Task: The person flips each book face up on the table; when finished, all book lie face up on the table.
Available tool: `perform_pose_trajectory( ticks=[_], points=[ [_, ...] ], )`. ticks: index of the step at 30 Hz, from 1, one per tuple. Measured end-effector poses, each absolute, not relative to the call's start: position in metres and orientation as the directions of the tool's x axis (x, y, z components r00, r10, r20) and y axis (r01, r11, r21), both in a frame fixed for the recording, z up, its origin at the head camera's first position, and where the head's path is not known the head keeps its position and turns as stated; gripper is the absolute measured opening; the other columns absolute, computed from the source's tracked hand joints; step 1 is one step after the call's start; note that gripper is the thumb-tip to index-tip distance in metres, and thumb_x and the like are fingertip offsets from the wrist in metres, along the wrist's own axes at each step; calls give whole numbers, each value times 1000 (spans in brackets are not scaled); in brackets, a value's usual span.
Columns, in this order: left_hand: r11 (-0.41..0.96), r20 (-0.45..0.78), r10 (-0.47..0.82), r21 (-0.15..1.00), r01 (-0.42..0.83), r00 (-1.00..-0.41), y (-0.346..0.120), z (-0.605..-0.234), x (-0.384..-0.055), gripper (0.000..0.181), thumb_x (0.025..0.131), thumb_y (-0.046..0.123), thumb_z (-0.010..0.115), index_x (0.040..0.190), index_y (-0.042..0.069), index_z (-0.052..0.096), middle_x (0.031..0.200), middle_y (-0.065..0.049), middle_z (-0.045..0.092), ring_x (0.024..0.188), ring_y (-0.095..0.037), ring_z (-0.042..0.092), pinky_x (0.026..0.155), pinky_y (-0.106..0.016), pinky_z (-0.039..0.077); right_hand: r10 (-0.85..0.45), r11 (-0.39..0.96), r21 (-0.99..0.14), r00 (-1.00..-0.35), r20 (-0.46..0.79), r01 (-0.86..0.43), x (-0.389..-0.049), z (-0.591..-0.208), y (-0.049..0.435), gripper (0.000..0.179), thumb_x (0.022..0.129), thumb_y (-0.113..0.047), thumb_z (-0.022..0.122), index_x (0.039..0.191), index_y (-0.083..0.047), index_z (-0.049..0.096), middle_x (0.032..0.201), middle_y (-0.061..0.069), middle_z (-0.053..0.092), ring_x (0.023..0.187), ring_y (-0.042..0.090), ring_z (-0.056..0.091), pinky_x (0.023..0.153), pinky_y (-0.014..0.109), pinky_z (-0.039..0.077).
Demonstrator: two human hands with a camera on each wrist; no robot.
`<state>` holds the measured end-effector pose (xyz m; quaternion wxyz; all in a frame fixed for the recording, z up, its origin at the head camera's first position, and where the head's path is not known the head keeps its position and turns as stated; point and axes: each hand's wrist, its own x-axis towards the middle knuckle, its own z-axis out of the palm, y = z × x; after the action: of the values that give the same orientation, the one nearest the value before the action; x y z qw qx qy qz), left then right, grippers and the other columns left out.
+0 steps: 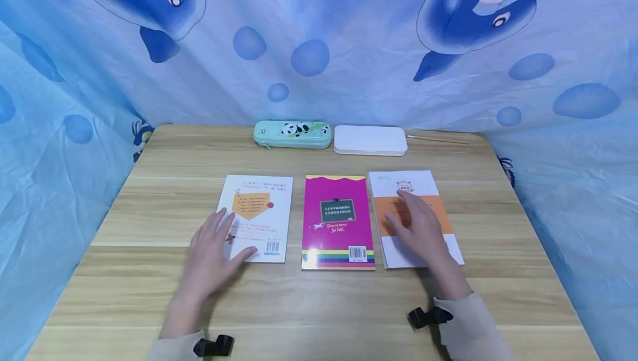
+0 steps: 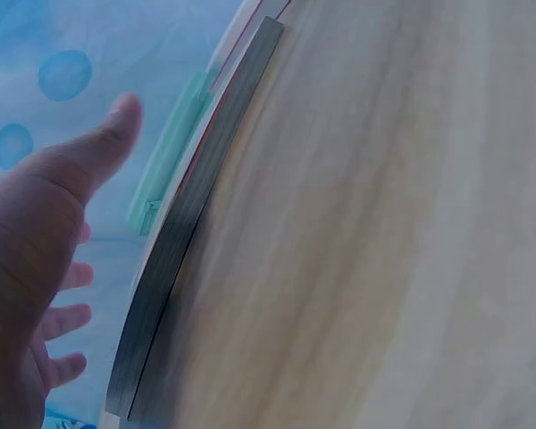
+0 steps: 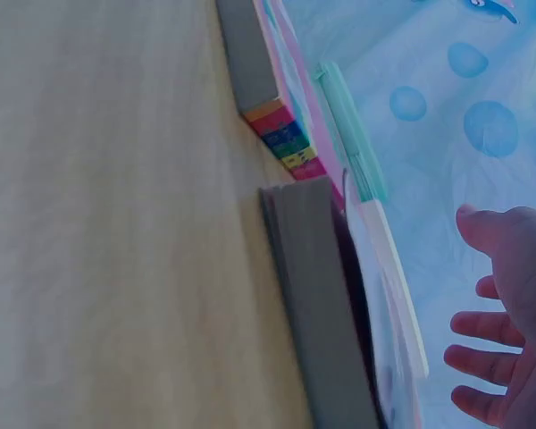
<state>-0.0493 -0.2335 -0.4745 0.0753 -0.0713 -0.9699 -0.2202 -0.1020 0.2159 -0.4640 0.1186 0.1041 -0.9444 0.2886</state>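
Note:
Three books lie in a row on the wooden table. My left hand [image 1: 208, 258], fingers spread, is over the lower left corner of the white book with an orange patch [image 1: 271, 220]; nothing is gripped. The pink book [image 1: 336, 239] lies in the middle, untouched. Over the white book with an orange band [image 1: 391, 247] is my right hand [image 1: 421, 228], thumb and fingers apart. In the left wrist view the left hand [image 2: 36, 241] stands clear above its book's edge [image 2: 192, 210]. The right wrist view shows the right hand [image 3: 509, 313] likewise above the orange-banded book [image 3: 313, 295], whose cover lifts slightly.
Along the table's back edge lie a mint panda pencil case [image 1: 294, 135], a white box [image 1: 370, 140] and a thin wooden stick [image 1: 438, 139]. A blue dolphin-print curtain [image 1: 349, 29] hangs behind and at both sides of the table [image 1: 329, 305].

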Motion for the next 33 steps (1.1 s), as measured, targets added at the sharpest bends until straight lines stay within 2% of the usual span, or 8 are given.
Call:
perform_pose_trajectory(
  ticks=[5, 10, 19, 28, 33],
  points=[
    [884, 214, 88, 434, 175, -973, -238, -473, -50, 82, 84, 42, 81, 145, -3, 49, 156, -24, 37, 143, -46, 31, 114, -66, 25, -133, 798, -533, -945, 299, -281, -113, -458, 208, 63, 90, -28, 77, 142, -3, 53, 139, 18, 59, 132, 38, 51, 105, 60, 45],
    [881, 213, 81, 441, 170, -974, -243, -475, -47, 79, 84, 38, 82, 143, -5, 51, 154, -26, 38, 140, -48, 33, 112, -66, 28, -154, 786, -554, -955, 252, -273, -123, -458, 198, 65, 89, -30, 78, 143, -6, 53, 145, 15, 55, 136, 36, 48, 108, 59, 43],
    [870, 175, 63, 472, 140, -983, -248, -477, -41, 81, 85, 39, 82, 144, -6, 49, 155, -27, 36, 140, -49, 34, 110, -67, 31, -196, 732, -629, -965, 173, -261, -136, -460, 176, 64, 93, -32, 74, 148, -10, 50, 147, 11, 53, 138, 31, 47, 110, 55, 44],
    [855, 159, 56, 503, 130, -986, -250, -476, -39, 82, 87, 43, 80, 145, -6, 48, 156, -28, 34, 141, -50, 33, 111, -66, 31, -227, 670, -679, -954, 198, -300, -148, -465, 163, 56, 94, -30, 73, 142, -7, 56, 132, 13, 62, 121, 29, 59, 101, 48, 53],
    [853, 150, 51, 507, 121, -987, -251, -477, -38, 82, 86, 43, 80, 145, -5, 49, 156, -27, 35, 141, -50, 33, 110, -66, 32, -241, 657, -695, -955, 173, -292, -153, -467, 157, 52, 96, -32, 71, 140, -7, 57, 131, 13, 63, 124, 29, 59, 104, 45, 51]
  ],
)
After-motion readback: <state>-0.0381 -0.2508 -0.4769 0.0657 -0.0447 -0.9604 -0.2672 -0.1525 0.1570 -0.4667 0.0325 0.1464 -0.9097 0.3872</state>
